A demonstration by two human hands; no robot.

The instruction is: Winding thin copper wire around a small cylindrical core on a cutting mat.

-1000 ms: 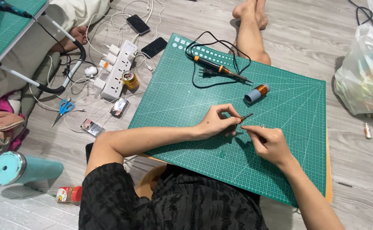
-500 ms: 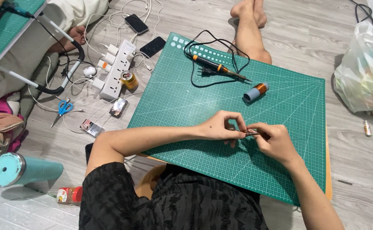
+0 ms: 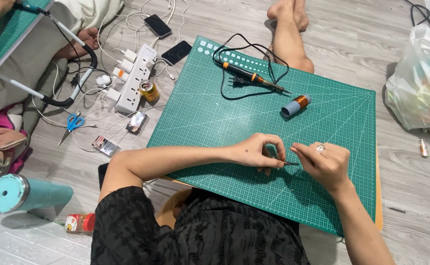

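Both hands meet over the near part of a green cutting mat point(image 3: 215, 113). My left hand point(image 3: 259, 151) and my right hand point(image 3: 323, 164) pinch the two ends of a small thin dark piece point(image 3: 289, 163), held just above the mat. The piece is too small to name. Farther back on the mat lie a soldering iron point(image 3: 251, 77) with a black and orange handle and its looped black cord, and a spool of copper wire point(image 3: 296, 105) on a blue core.
Left of the mat on the wooden floor: a white power strip point(image 3: 135, 78), two phones point(image 3: 158, 25), a small tin point(image 3: 149, 90), blue scissors point(image 3: 73, 122), small circuit boards point(image 3: 136, 122) and a teal tumbler point(image 3: 26, 193). A plastic bag point(image 3: 421, 83) sits at the right. Another person's foot point(image 3: 289, 12) rests beyond the mat.
My hands have shifted slightly toward me and closer together on the small piece. The soldering iron and spool have not moved.
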